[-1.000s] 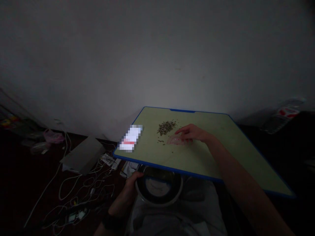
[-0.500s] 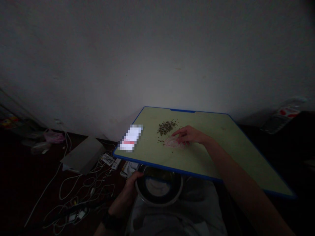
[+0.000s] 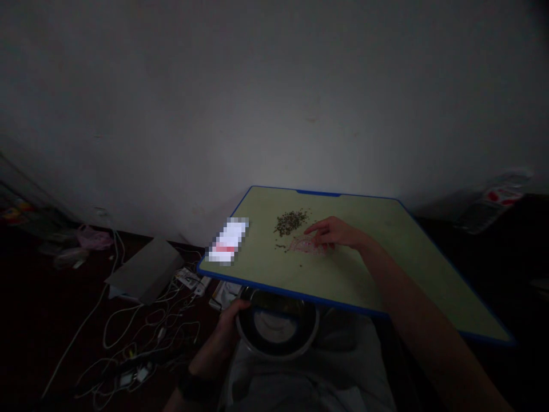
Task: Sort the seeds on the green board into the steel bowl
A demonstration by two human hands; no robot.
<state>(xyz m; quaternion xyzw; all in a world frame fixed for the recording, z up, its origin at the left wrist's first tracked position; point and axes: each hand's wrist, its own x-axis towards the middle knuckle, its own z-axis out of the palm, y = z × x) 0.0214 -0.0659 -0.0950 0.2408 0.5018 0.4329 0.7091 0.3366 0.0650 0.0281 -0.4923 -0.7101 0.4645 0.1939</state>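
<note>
My right hand [image 3: 332, 232] is over the folding table's pale green top [image 3: 364, 269], index finger stretched out and the other fingers curled down onto a clear half-round protractor [image 3: 302, 245] with reddish lines. The protractor lies flat or nearly so; the hand covers its right part. Just beyond it is a loose pile of small dark seed-like grains [image 3: 290, 222], with a few strays at its near side. Below the table's front edge, my left hand [image 3: 229, 323] grips the left rim of a round metal bowl [image 3: 277, 350] above my lap. The table edge hides the bowl's far side.
A lit phone [image 3: 227, 241], blurred out, lies at the tabletop's left. On the floor at left are a grey box [image 3: 146, 269], tangled white cables [image 3: 158, 320] and a pink plastic bag [image 3: 94, 237]. A plastic bottle [image 3: 497, 200] lies at the right by the wall.
My right hand has shifted slightly to the right, and the protractor has moved with it, away from the grains. The left hand and bowl stay put.
</note>
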